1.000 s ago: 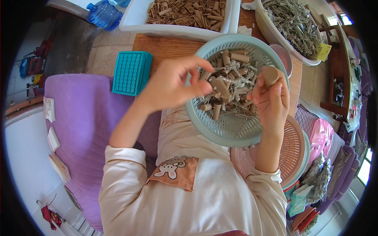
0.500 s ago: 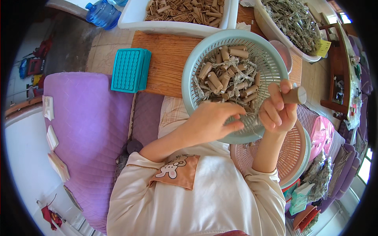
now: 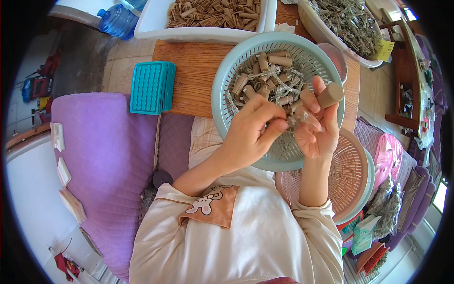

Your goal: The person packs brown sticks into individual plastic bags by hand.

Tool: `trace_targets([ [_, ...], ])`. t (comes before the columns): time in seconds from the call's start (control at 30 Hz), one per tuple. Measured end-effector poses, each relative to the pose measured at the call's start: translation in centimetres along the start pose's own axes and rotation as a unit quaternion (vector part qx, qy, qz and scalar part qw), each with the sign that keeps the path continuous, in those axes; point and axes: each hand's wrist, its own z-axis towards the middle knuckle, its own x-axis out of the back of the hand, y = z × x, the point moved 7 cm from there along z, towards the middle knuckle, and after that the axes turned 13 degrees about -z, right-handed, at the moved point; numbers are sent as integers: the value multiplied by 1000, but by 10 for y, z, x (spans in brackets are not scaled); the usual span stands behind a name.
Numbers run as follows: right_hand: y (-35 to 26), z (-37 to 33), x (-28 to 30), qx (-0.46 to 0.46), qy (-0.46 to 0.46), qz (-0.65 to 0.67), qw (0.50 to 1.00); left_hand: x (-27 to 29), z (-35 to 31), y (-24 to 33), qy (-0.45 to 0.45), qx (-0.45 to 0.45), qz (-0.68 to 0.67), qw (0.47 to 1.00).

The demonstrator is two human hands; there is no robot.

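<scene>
At far left a purple quilted cover [image 3: 101, 175] slopes down beside the person, and right of it a stack of teal trays [image 3: 149, 87] with rows of round bumps stands at the edge of the wooden counter [image 3: 194, 66]. The left forearm comes in from the lower left and reaches up and to the right, the left hand [image 3: 260, 125] turned back uppermost over the near side of a pale green slotted basket [image 3: 220, 92]. Its thumb and index finger are drawn close together beside a blurred, wiry clear strand [image 3: 297, 118]; whether they are clamped on it I cannot tell. In the basket, loose brown tubes [image 3: 280, 60] point in many directions among clear tangled strands. Farther right, over the basket's right-hand part, one tan cylinder [image 3: 330, 95] is up in the right hand [image 3: 318, 135], its long axis running from lower left to upper right, its flat round end facing right and slightly up. The right forearm rises almost straight from below, palm turned toward the person's head; thumb and fingers are clamped on the cylinder, while the lower fingers curl loosely near the blurred strand. The two hands are near each other, with the strand between them. Below and right of the right hand lies a pink slotted basket [image 3: 350, 165], and beyond it a bright pink bag [image 3: 388, 151].
</scene>
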Motion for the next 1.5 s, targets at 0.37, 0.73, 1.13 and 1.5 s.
trace_targets([
  [0.37,-1,-5,-8,56,3,-597,800,30,-1,-14,141,50,-23,988],
  [0.73,-27,-7,0,24,186,-811,555,0,-5,-1,-55,-33,114,991],
  [1.13,7,-8,12,-167,136,-709,671,40,-10,16,119,-117,151,975],
  [1.5,-16,-14,27,-98,166,-667,720,263,-121,101,579,-30,406,706],
])
